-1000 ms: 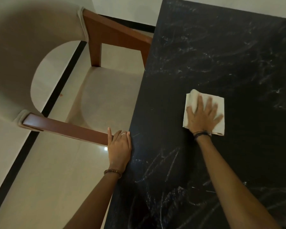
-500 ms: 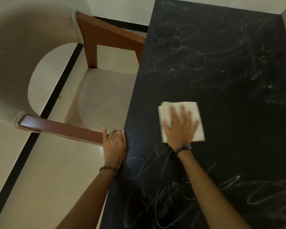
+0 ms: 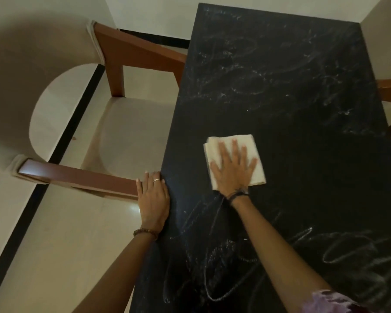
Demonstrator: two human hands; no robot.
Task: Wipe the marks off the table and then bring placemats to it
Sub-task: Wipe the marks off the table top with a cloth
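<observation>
Now, head view:
Bench (image 3: 303, 132): black, chalky marks (image 3: 235, 256) nearest the person.
Cloth (image 3: 235, 159): folded, white, mid-bench.
Right hand (image 3: 233, 170): fingers spread flat, pressing cloth.
Left hand (image 3: 154, 197): fingers straight, on bench's left edge beside chair (image 3: 77, 177).

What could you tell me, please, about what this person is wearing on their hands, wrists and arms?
The left hand has a thin silver ring on one finger and a brown beaded bracelet at the wrist. The right hand has a dark cord band at the wrist. Both forearms are bare; a purple patterned sleeve shows near the right elbow.
</observation>
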